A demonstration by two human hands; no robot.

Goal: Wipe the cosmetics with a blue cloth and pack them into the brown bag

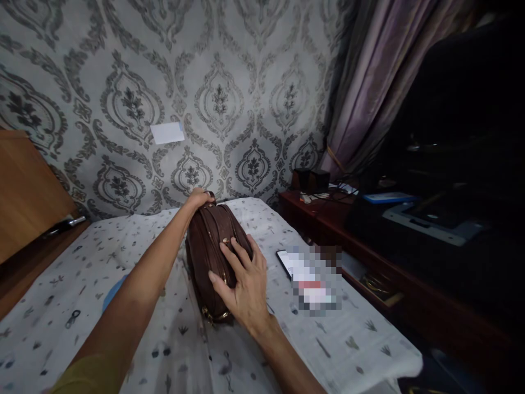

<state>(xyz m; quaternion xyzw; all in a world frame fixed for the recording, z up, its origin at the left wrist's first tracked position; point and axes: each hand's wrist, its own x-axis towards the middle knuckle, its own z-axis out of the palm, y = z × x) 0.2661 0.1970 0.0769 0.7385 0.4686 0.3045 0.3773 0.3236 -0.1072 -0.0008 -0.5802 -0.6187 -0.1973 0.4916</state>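
A dark brown bag (pixel 214 224) with brass-coloured zips lies on the white patterned sheet. At its far end my left hand (pixel 200 198) is closed around what looks like a short handle or strap. My right hand (pixel 246 276) rests on the bag's near right side, its fingers spread over the surface near a zip pull. The bag's underside and far end are hidden from me.
A phone (pixel 285 262), partly blurred out, lies right of the bag. A blue item (pixel 114 293) shows behind my left forearm. On the right stands a dark red desk (pixel 301 210) with cables, small black boxes and a part-open drawer. A wooden panel (pixel 33 191) rises at left.
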